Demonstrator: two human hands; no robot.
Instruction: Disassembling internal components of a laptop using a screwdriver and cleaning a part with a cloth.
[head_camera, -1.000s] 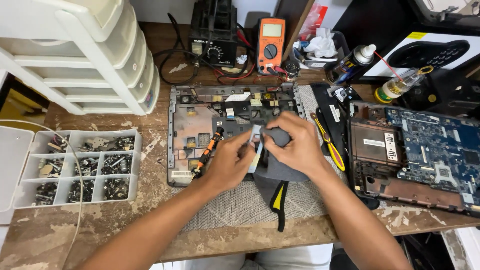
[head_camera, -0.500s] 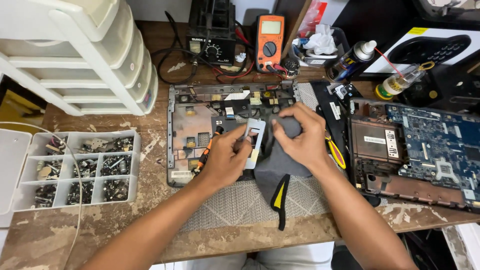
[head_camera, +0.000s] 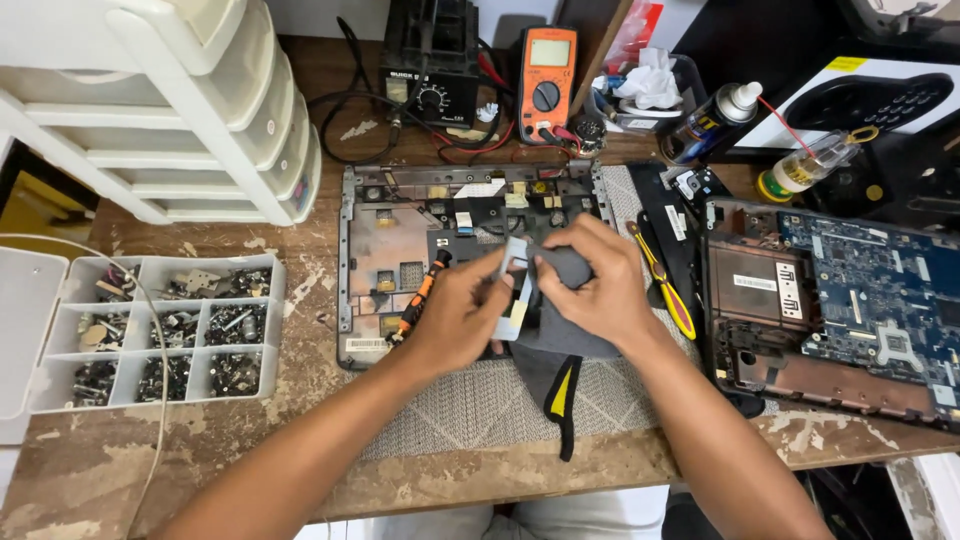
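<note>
Both hands have risen slightly above the opened grey laptop base (head_camera: 400, 240): left hand (head_camera: 455, 315) pinches a small silvery metal bracket (head_camera: 512, 290); right hand (head_camera: 590, 290) grips dark grey cloth (head_camera: 565, 265), apparently wiping it.

At the back of the bench we see an orange multimeter (head_camera: 547, 68) with a small grey screen (head_camera: 550, 52), upright beside a black soldering station (head_camera: 432, 60). To the right lies a white box (head_camera: 868, 100) with a yellow corner tag. A white rectangular label (head_camera: 753, 283) sits on the dark laptop shell (head_camera: 800, 340), another label (head_camera: 367, 344) on the opened chassis (head_camera: 400, 250).
</note>
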